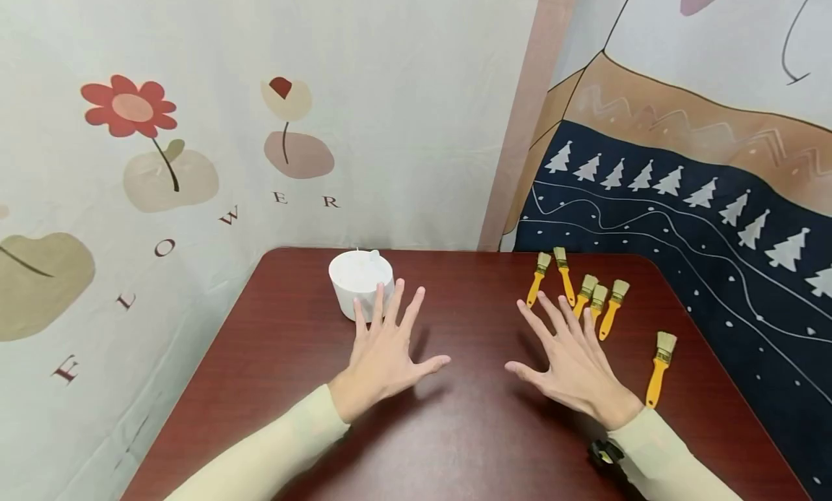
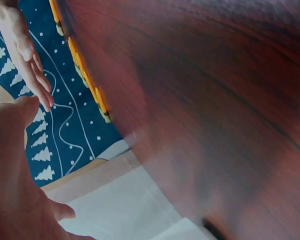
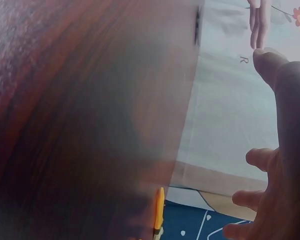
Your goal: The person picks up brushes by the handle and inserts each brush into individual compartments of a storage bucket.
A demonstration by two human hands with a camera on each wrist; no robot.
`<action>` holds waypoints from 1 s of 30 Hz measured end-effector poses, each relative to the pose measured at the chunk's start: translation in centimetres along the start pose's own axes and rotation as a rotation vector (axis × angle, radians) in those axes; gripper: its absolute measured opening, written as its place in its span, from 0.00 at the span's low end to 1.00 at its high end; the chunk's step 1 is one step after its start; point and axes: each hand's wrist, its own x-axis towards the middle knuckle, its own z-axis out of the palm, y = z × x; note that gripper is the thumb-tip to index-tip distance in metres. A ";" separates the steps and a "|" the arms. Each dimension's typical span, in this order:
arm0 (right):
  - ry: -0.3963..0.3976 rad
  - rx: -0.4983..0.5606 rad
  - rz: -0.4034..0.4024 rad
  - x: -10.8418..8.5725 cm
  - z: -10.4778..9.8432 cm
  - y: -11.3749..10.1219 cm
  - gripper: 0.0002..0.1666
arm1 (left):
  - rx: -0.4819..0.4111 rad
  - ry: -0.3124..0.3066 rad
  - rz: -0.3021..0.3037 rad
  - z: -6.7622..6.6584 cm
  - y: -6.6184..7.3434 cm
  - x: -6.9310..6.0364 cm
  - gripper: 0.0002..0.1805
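Both hands hover over the table with fingers spread and nothing held. In the head view my left hand (image 1: pixel 386 346) is left of centre, its fingertips overlapping the white round container (image 1: pixel 344 288) behind it. My right hand (image 1: pixel 578 364) is opposite, its fingertips partly covering the near ends of several paintbrushes with yellow handles and pale bristles, such as this paintbrush (image 1: pixel 614 310). One separate paintbrush (image 1: pixel 661 369) lies right of the right hand, bristles pointing away. In the left wrist view, the left hand (image 2: pixel 12 170) shows close up; in the right wrist view, the right hand (image 3: pixel 290 130) does.
The dark red-brown table (image 1: pixel 468 429) has rounded far corners. Behind it hangs a pale curtain (image 1: pixel 416 111) with flower prints and letters. A navy fabric (image 1: pixel 715 270) with white trees hangs on the right. Something dark sits on the right wrist, a wristband (image 1: pixel 606 452).
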 end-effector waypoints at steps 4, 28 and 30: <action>0.004 0.017 0.006 -0.1 -0.1 0.2 0.65 | -0.011 0.037 -0.004 -0.2 -0.4 0.2 0.68; 0.047 0.032 0.024 -0.3 -0.5 1.9 0.60 | -0.205 0.290 -0.162 -1.5 -6.8 3.6 0.66; 0.046 0.032 0.029 -0.3 -0.4 2.0 0.59 | -0.262 0.286 -0.196 -1.4 -7.6 4.0 0.69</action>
